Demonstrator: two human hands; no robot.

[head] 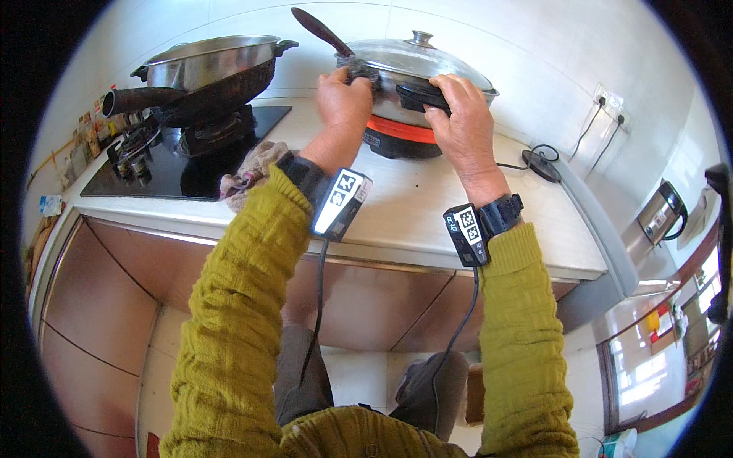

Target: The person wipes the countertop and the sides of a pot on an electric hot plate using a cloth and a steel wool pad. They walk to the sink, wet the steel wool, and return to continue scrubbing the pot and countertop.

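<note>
An electric pot (385, 111) of shiny metal stands on the counter before me, on a black base with an orange-red band (398, 128). Its domed glass lid (401, 54) is on, topped by a metal knob (421, 38). My right hand (462, 117) grips the black side handle (413, 97) of the pot. At the pot's left side, my left hand (345, 109) pinches a dark wad (362, 70) that looks like steel wool. Just beyond the wad a dark brown handle (320, 30) slants up; what it belongs to is hidden.
Left, a metal pot (212, 64) sits in a blackened wok (229, 89) over a black glass gas hob (137, 177). A crumpled cloth (257, 166) lies at the hob's corner. Right are a coiled cord on a black disc (541, 165), wall sockets (611, 103) and a steel kettle (663, 213).
</note>
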